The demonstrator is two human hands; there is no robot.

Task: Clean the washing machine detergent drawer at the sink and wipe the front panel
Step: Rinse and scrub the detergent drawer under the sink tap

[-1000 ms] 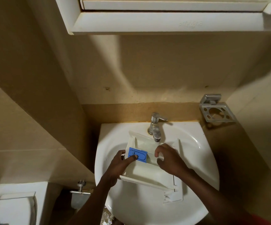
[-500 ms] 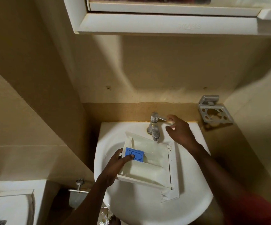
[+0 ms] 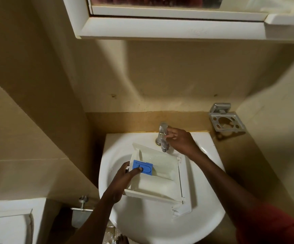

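Observation:
The white detergent drawer (image 3: pixel 162 180) lies in the white sink (image 3: pixel 206 219), its far end under the spout. A blue insert (image 3: pixel 145 169) sits in its left compartment. My left hand (image 3: pixel 125 180) grips the drawer's left wall, with the thumb resting on the blue insert. At the back of the basin, my right hand (image 3: pixel 179 141) holds the lever of the chrome tap (image 3: pixel 163 136) between its fingers. Some water glistens in the drawer below the spout.
A metal holder (image 3: pixel 226 121) is fixed to the wall at the right of the sink. A white mirror cabinet (image 3: pixel 178 27) hangs above. A toilet cistern (image 3: pixel 10 224) and a wall valve (image 3: pixel 83 206) are at the lower left.
My right hand left the drawer, rose to the tap and closed on its lever. The drawer turned slightly. My left hand kept its hold.

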